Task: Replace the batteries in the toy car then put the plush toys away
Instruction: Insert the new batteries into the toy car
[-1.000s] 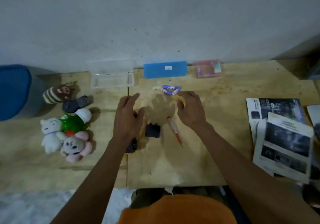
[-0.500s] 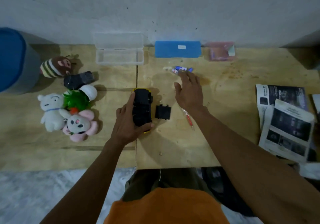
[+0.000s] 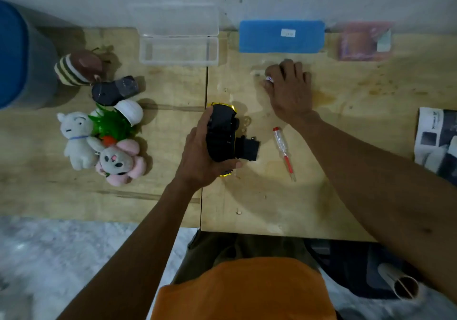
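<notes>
Toy car (image 3: 221, 134) lies belly-up on the surface (image 3: 272, 203), left hand (image 3: 200, 156) wrapped round its rigid, light-looking shell. Right hand (image 3: 289, 89) curls over small, slippery-looking batteries (image 3: 269, 79); its grip is partly hidden. Soft plush toys (image 3: 99, 141) lie leftward.

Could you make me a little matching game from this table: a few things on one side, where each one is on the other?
Things:
1. toy car
2. screwdriver
3. clear plastic box
4. plush toys

Places:
A. against the wall, lid open
B. held upside down in the left hand
C. clustered at the table's left
D. lying right of the black battery cover

Pairs: 1-B, 2-D, 3-A, 4-C
</notes>
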The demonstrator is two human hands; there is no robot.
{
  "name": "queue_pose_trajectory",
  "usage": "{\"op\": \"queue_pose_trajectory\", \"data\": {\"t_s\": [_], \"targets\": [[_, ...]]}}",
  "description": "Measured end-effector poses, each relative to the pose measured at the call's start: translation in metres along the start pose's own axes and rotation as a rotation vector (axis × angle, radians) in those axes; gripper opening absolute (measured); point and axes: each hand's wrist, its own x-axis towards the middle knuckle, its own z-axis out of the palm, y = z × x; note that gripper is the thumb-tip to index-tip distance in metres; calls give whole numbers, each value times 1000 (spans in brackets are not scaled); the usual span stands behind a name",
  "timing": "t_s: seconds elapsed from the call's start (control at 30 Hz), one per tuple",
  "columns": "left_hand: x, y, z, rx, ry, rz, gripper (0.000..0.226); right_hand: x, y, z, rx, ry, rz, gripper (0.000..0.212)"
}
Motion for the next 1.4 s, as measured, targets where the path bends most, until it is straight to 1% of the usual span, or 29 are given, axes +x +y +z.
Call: {"op": "queue_pose_trajectory", "data": {"t_s": [0.13,0.3,0.37,0.4,0.47,0.5,0.53,0.57,0.6,0.63,0.7,0.73,0.77,0.8,0.87,0.93,1.03,1.13,1.27,1.33,1.4], "targets": [[0,3,3,14,2,-46,136,0,-2,4,-88,132,-35,32],[-1,11,6,-45,15,-115,135,1,-1,4,-109,155,-101,32],[-1,12,5,-66,17,-100,133,3,-1,4,-149,173,-120,35],[-2,12,4,-100,25,-94,129,5,0,5,-168,191,-136,36],[-6,14,-2,-218,34,-119,123,8,1,1,-129,156,-132,35],[-7,15,-6,-281,34,-136,122,12,-1,-6,-52,95,-70,35],[-9,16,-9,-346,33,-151,122,16,-3,-10,57,15,48,37],[-12,17,-12,-409,35,-164,122,19,-9,-20,214,-67,216,38],[-16,19,-17,-462,43,-174,121,18,-15,-31,417,-130,396,39],[-20,20,-22,-511,49,-180,119,17,-22,-46,662,-151,564,37],[-26,24,-30,-595,49,-168,113,9,-38,-77,1191,-151,852,31],[-29,26,-33,-631,44,-161,111,1,-46,-93,1419,-184,946,29],[-33,28,-36,-659,33,-156,110,-8,-54,-107,1591,-211,1001,27],[-36,30,-40,-684,29,-150,111,-18,-62,-120,1710,-234,1026,26],[-42,34,-46,-712,27,-128,113,-36,-79,-143,1815,-274,1035,26],[-48,38,-52,-726,27,-101,115,-52,-95,-164,1825,-290,1036,32],[-56,41,-64,-750,23,-40,115,-72,-120,-186,1782,-220,1001,39],[-64,43,-74,-769,-3,12,118,-86,-143,-205,1624,-121,924,35],[-74,51,-88,-747,8,53,120,-95,-168,-224,1483,37,749,21],[-77,56,-94,-739,2,92,120,-97,-177,-226,1391,132,634,22],[-79,60,-98,-743,-15,126,117,-95,-182,-225,1294,191,575,22]]}}
